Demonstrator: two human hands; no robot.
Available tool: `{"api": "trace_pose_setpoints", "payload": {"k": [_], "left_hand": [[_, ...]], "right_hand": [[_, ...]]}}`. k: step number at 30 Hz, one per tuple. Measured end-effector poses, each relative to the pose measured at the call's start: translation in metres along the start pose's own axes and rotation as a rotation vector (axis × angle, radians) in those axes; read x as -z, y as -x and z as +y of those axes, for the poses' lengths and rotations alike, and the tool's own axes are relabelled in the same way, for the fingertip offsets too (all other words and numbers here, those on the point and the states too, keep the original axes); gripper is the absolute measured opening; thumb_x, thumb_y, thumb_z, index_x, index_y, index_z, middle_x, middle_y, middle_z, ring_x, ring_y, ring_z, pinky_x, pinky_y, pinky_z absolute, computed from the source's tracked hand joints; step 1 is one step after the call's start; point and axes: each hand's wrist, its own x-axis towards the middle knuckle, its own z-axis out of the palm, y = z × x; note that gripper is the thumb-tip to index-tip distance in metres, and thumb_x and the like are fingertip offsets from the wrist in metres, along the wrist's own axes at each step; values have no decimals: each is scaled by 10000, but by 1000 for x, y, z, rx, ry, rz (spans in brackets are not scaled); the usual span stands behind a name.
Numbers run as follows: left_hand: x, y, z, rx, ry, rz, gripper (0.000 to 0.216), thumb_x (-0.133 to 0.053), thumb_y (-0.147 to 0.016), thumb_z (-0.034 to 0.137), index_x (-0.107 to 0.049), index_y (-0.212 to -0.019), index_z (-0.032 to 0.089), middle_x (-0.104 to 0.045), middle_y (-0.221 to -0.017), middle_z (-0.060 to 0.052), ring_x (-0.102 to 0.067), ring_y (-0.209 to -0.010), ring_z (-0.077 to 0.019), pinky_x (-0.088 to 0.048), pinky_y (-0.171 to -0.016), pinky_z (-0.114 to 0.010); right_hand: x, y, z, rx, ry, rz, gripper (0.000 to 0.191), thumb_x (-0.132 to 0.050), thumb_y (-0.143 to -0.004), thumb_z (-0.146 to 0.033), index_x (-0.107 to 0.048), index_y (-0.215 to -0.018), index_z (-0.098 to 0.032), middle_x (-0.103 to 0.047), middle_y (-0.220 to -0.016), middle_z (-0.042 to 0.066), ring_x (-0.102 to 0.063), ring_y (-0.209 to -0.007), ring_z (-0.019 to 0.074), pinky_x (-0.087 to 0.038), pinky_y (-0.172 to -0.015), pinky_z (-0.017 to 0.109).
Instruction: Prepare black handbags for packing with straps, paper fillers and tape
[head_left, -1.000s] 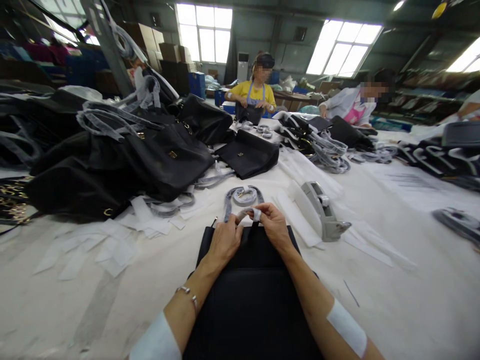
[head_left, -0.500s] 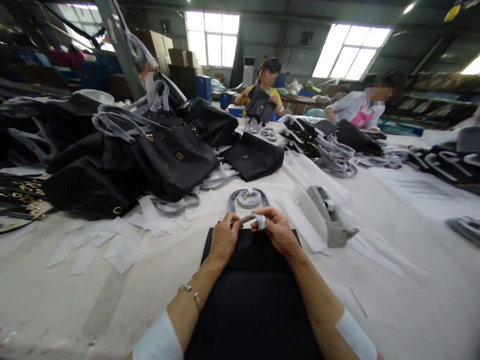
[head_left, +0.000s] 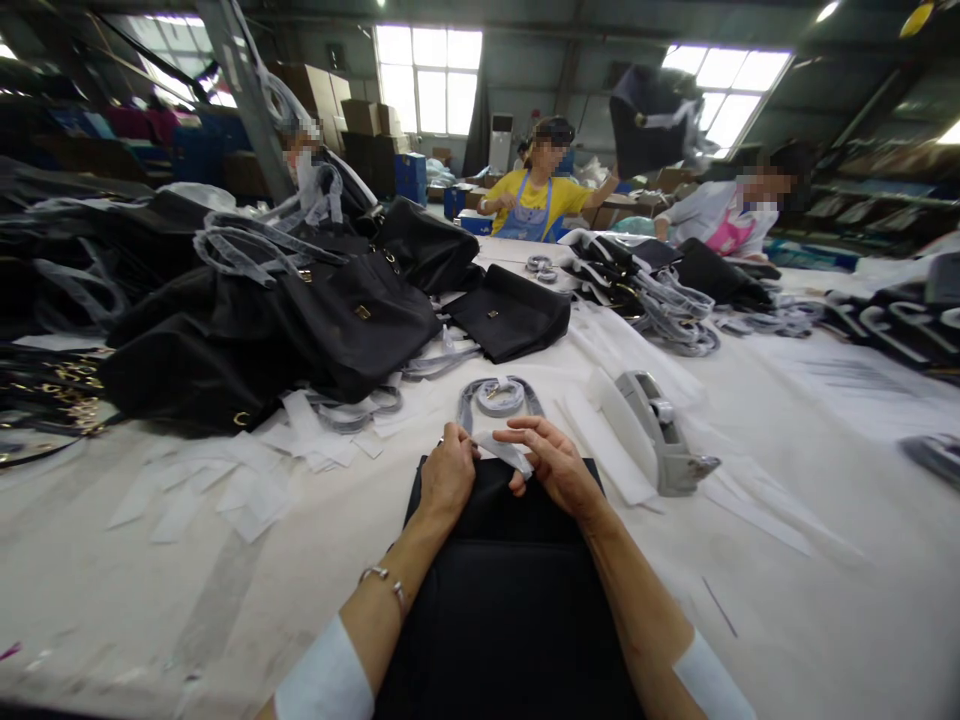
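A black bag (head_left: 499, 620) lies flat in front of me, its top edge beneath my hands. My left hand (head_left: 448, 470) is closed in a pinch at the bag's top handle, which its fingers mostly hide. From those fingertips a white wrapping strip (head_left: 504, 452) slants down to the right. My right hand (head_left: 559, 465) has its fingers stretched out and apart around the strip's right end, thumb below; the strip touches or lies close to these fingers. Just beyond the hands rests a coiled, film-wrapped strap (head_left: 499, 396).
A grey tape dispenser (head_left: 660, 435) stands to the right, beside white foam sheets (head_left: 600, 440). Loose white strips (head_left: 247, 490) lie left. Black bags (head_left: 352, 315) are heaped at the far left. Across the table, a person in yellow (head_left: 540, 200) swings a bag (head_left: 652, 120) aside.
My right fingers have loosened from a pinch and spread, and the white strip now slants between my hands. My left hand stays pinched. The person in yellow has swung a bag up to the right.
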Motion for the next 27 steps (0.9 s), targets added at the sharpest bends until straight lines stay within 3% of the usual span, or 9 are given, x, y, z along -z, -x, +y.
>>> {"api": "trace_pose_setpoints", "payload": {"k": [4, 8, 10, 12, 15, 20, 27], "left_hand": [[1, -2, -4, 25, 149, 38, 88, -363, -929, 209, -399, -856, 243, -695, -780, -8, -672, -754, -214, -403, -685, -295], [0, -5, -7, 61, 266, 91, 100, -359, -923, 214, -393, -831, 238, -668, -739, 2, -668, -672, -189, -428, -669, -289], [0, -6, -8, 68, 339, 120, 95, -361, -922, 225, -402, -837, 234, -647, -710, 9, -665, -649, -184, -438, -659, -288], [1, -6, -9, 26, 417, 148, 74, -393, -916, 253, -428, -856, 228, -630, -704, 11, -665, -683, -185, -451, -671, -288], [1, -4, -8, -94, 612, 128, 120, -453, -910, 333, -460, -891, 214, -641, -764, -8, -657, -767, -183, -476, -741, -297], [4, -1, 0, -111, 950, -16, 385, -610, -830, 414, -408, -1077, 199, -689, -863, -47, -670, -786, -183, -506, -748, -299], [8, -1, 0, -99, 845, 10, 331, -544, -869, 409, -423, -1087, 191, -699, -819, -35, -661, -724, -165, -501, -716, -281]], "right_hand": [[-3, 2, -1, 7, 108, 14, 445, -553, -885, -485, -476, -1245, -235, -611, -1263, 130, -639, -475, 111, -520, -417, 244], [-5, 2, -2, -28, 170, 52, 526, -565, -865, -522, -432, -1309, -275, -546, -1352, 115, -676, -557, 126, -565, -480, 266], [-4, 0, 0, -74, 232, 88, 529, -566, -853, -543, -464, -1278, -246, -631, -1226, 106, -676, -553, 134, -569, -494, 268], [-3, -2, 4, -129, 326, 61, 531, -583, -828, -559, -517, -1211, -197, -709, -976, 76, -650, -490, 134, -547, -458, 256], [-3, -5, 12, -175, 461, 3, 493, -615, -781, -571, -584, -1055, -163, -690, -735, 19, -606, -417, 126, -495, -391, 226], [-5, -5, 16, -198, 494, -19, 445, -615, -762, -580, -600, -925, -166, -663, -700, -2, -615, -437, 124, -489, -396, 213], [-5, -2, 13, -190, 545, -58, 425, -580, -799, -589, -570, -812, -165, -662, -684, 2, -608, -440, 107, -479, -400, 188]]}}
